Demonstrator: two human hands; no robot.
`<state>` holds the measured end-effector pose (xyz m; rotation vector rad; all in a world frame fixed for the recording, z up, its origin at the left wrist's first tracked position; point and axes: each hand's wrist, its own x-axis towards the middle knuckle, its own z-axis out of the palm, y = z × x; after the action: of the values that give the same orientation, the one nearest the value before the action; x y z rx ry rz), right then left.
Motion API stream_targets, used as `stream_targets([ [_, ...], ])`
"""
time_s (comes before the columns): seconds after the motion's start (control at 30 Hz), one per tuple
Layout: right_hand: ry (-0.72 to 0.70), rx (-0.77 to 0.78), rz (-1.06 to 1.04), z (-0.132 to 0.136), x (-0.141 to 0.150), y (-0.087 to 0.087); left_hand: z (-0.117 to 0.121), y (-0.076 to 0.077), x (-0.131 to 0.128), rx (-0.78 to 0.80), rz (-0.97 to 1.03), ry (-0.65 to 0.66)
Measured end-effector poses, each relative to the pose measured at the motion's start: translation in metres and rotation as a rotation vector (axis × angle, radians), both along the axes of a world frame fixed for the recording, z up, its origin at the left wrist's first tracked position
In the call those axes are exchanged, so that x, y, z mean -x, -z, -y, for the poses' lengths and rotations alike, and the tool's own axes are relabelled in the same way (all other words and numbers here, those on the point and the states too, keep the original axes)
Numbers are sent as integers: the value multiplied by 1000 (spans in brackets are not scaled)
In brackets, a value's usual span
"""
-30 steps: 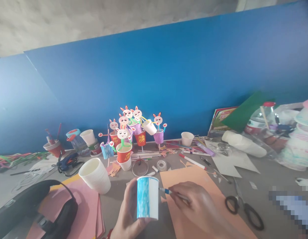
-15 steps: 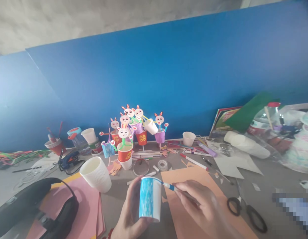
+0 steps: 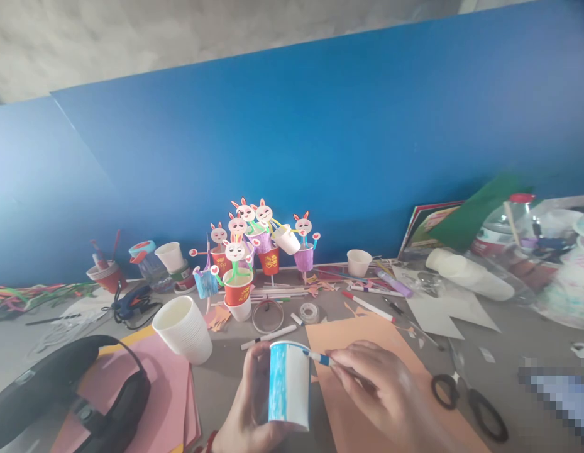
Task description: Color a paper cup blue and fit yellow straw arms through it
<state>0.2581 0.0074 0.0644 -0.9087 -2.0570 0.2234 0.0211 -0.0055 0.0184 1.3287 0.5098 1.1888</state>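
Note:
My left hand (image 3: pixel 247 406) is wrapped round a white paper cup (image 3: pixel 289 385) held upright near the bottom middle; the cup's left side is coloured blue, its right side is white. My right hand (image 3: pixel 376 390) pinches a blue marker (image 3: pixel 320 358) whose tip touches the cup's right side near the rim. Under my right hand lies an orange paper sheet (image 3: pixel 367 333) on the grey table (image 3: pixel 225 377).
A stack of white cups (image 3: pixel 183 328) leans on pink paper (image 3: pixel 164 402) beside a black hot-glue tool (image 3: pixel 84 390). Bunny cup figures (image 3: pixel 247 251) stand at the back by the blue wall. Black scissors (image 3: pixel 471 402), tape rolls (image 3: pixel 309 312), markers (image 3: pixel 367 306) and bottles (image 3: pixel 499 233) lie to the right.
The cup has been turned in my left hand, so more white side faces me. The marker tip stays on the cup's right side near the rim.

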Motion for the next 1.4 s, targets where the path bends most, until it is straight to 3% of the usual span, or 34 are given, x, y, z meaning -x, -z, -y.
stream_targets([
  [0.2, -116, 16, 30, 7, 1, -9, -3, 3, 2, -42, -32, -125],
  [0.4, -293, 10, 89, 11, 4, -18, 0, -9, 1, 34, -25, -101],
  [0.63, -52, 59, -65, 0, -3, -1, 0, -3, 4, -5, -70, -96],
  [0.77, -18, 70, -57, -1, -1, 2, -3, 3, 4, -59, -23, -59],
  [0.93, 31, 142, -37, 1, 3, 4, -1, -1, 2, -22, -25, -23],
  [1.13, -79, 82, 5, 5, 5, -3, 1, -1, 5, -22, -79, -135],
  [1.4, -261, 26, 50, 11, 7, -12, 2, -10, 3, 70, -42, -65],
])
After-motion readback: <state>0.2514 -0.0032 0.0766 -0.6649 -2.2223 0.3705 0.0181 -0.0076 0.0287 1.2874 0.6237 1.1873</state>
